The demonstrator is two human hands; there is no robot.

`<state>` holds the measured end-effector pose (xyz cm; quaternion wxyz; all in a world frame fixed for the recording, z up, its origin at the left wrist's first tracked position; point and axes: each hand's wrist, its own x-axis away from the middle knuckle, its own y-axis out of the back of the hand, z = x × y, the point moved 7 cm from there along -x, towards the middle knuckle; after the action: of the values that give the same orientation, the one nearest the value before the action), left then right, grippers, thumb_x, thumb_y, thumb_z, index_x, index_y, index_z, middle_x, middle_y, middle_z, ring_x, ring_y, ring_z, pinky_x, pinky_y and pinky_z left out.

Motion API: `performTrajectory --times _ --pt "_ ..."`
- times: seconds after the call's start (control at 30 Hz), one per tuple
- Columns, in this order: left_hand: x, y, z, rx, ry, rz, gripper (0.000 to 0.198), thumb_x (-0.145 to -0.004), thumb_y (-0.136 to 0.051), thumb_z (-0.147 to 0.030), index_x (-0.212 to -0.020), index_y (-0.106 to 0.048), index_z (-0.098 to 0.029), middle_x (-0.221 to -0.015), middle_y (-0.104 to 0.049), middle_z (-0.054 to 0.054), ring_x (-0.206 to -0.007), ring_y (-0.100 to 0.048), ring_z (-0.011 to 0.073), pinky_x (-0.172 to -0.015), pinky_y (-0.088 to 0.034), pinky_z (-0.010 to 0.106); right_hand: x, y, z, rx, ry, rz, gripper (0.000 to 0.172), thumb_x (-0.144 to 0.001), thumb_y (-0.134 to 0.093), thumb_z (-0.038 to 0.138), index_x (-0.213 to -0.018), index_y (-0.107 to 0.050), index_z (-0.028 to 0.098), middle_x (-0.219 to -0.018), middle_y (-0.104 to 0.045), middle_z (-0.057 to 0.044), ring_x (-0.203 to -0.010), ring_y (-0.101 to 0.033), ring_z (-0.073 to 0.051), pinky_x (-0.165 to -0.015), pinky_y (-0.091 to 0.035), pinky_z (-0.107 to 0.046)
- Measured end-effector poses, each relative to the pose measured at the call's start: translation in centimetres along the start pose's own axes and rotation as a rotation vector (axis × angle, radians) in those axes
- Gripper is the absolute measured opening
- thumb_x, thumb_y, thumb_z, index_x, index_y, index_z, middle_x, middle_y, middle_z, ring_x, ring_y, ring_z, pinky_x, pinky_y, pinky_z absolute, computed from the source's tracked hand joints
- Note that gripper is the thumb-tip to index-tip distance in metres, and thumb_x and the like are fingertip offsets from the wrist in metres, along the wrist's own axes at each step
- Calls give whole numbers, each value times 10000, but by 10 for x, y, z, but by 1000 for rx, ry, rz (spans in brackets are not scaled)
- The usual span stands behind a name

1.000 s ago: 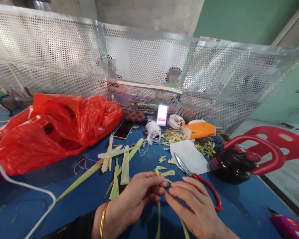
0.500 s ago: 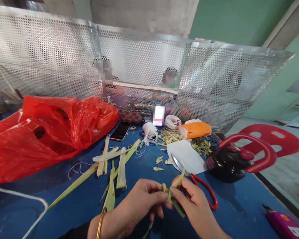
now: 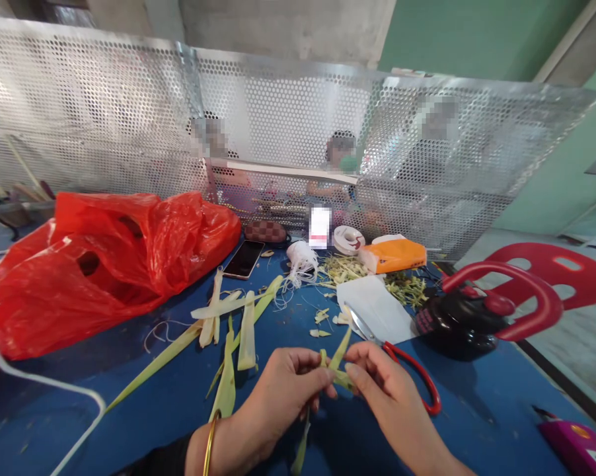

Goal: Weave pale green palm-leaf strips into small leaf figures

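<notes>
My left hand [image 3: 291, 393], with a gold bangle at the wrist, pinches a folded pale green corn husk strip [image 3: 340, 352] between thumb and fingers. One end of the strip points up and away. Against its right side, my right hand [image 3: 386, 393] has thumb and forefinger closed on another end. A thin tail of husk [image 3: 300, 453] hangs below my left hand. Left of my hands lie several loose husk pieces [image 3: 247, 334], some crossing. Red-handled scissors [image 3: 419, 370] rest just beyond my right hand, blades partly on white paper [image 3: 372, 301].
A red plastic bag [image 3: 114, 264] fills the left, near a white cord [image 3: 55, 383]. Behind are a phone [image 3: 244, 259], white string [image 3: 302, 259], a tape roll [image 3: 348, 239] and an orange tissue pack [image 3: 394, 256]. A black kettle [image 3: 461, 324] stands right. People sit behind a perforated metal screen [image 3: 288, 99].
My right hand has shifted slightly right, away from my left. The husk's lower end, which hung down, now stretches sideways between my hands. The view has shifted slightly.
</notes>
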<state>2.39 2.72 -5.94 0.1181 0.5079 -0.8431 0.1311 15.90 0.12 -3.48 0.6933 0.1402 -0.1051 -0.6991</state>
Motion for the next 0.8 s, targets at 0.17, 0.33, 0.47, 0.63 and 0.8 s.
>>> performTrajectory --times 0.17,0.33,0.47,0.63,0.8 --pt "1 9 -10 24 -11 -44 229 -714 -621 -360 -669 -637 -135 -618 -624 16 -437 -415 55 -409 -238 202 4 9 17 -115 55 85 206 -861 -580 374 -939 -692 220 -711 -644 -16 -611 -584 -144 -587 -494 -246" --pt "5 5 -14 39 -16 1 184 -737 -594 -305 -677 -643 -138 -609 -612 2 -451 -416 52 -446 -249 209 4 4 12 -391 -53 255 225 -871 -568 332 -947 -735 201 -788 -726 -83 -697 -675 -203 -655 -545 -320" --pt "5 4 -13 28 -2 5 201 -727 -611 -316 -618 -607 -148 -591 -597 -9 -446 -413 51 -458 -264 212 1 9 6 -338 -34 174 162 -820 -660 319 -902 -751 212 -700 -701 -51 -636 -656 -186 -612 -543 -298" --pt "6 -3 -9 12 3 65 234 -721 -626 -342 -593 -599 -148 -577 -599 -5 -442 -407 49 -457 -272 204 0 24 16 -231 237 -68 140 -826 -660 327 -771 -742 228 -783 -672 -58 -787 -626 -211 -700 -524 -315" --pt "5 -4 -7 16 -9 84 203 -724 -623 -327 -649 -649 -140 -584 -620 -2 -440 -412 49 -457 -295 193 -1 18 7 -398 95 -69 157 -866 -601 360 -851 -667 218 -725 -655 -39 -727 -628 -202 -715 -518 -330"
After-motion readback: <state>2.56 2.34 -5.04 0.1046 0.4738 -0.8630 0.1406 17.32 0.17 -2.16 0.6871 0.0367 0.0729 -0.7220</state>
